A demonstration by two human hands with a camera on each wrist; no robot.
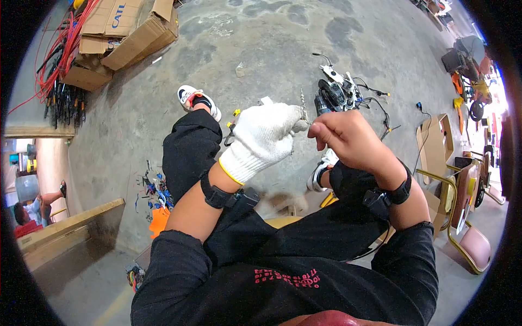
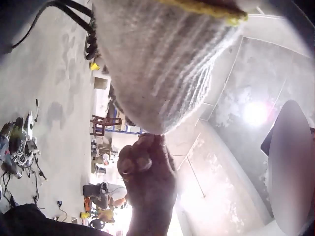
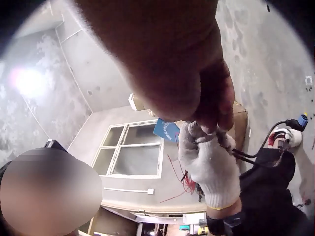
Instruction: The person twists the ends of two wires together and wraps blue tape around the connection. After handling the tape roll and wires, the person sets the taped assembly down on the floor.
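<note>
And here are the 2 hands, meeting in front of the knees over the concrete floor (image 1: pixel 261 60)! The left hand (image 1: pixel 261 136) wears a white knitted glove with a yellow edge, its fingers curled and gripping a thin twisted strand (image 1: pixel 303 103) that pokes up past the fingertips. In comes the right hand (image 1: pixel 348 136), bare, thumb against bent fingers, pinching the strand's lower end just beside the glove. What exactly sits between those fingertips is too small to make out.

Over on the right wrist view, a black cable (image 3: pixel 268 140) runs out from beside the glove to a blue connector (image 3: pixel 303 120); whether the glove holds it, I cannot tell.

Beyond the right hand, a heap of black and white parts (image 1: pixel 337 92) lies on the floor, leads trailing off it. White shoes (image 1: pixel 198 100) flank the action, 1 on each side. Far left, cardboard boxes (image 1: pixel 125 38) stand beside red cables (image 1: pixel 68 49), and scraps of wire (image 1: pixel 149 187) lie near an orange item (image 1: pixel 159 220). To the right, a pink-seated chair (image 1: pixel 473 247)!
</note>
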